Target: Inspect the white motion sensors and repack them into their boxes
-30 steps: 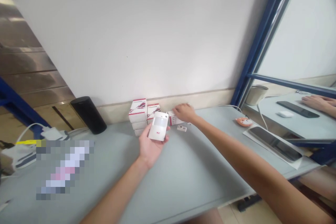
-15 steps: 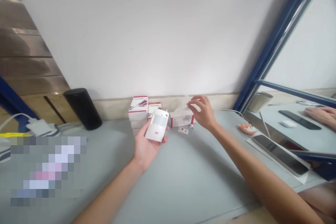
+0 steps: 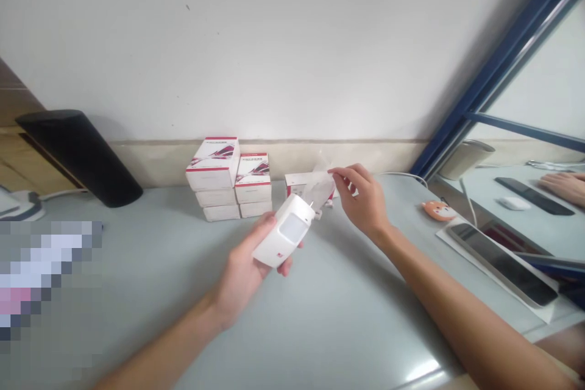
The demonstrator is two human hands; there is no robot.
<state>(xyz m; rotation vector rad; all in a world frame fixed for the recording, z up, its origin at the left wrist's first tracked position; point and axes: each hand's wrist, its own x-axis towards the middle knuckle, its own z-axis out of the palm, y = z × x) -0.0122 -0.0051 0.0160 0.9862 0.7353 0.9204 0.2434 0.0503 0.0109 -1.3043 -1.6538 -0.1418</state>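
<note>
My left hand (image 3: 247,262) is wrapped round a white motion sensor (image 3: 283,231), a box-shaped unit with a pale window, a small red logo and a short thin stub at its top end. Between thumb and fingertips, my right hand (image 3: 363,198) pinches a clear plastic bag (image 3: 317,186). The bag hangs just beyond the sensor's top end, and I cannot tell whether the two touch. Behind the bag lies a white and red carton (image 3: 297,180), partly hidden by the bag and the sensor. Some small white pieces near it are mostly covered.
White and red boxes (image 3: 212,178) stand in two stacks against the wall. A black cylinder (image 3: 80,158) leans in view at left. On the right are an orange animal-face item (image 3: 439,209), a phone (image 3: 503,262) on a white sheet, and a blue-framed mirror or pane (image 3: 516,55).
The sensor has tilted to the right in my left hand, toward the bag. My right hand has brought the bag lower and in front of the carton. The view has shifted closer.
</note>
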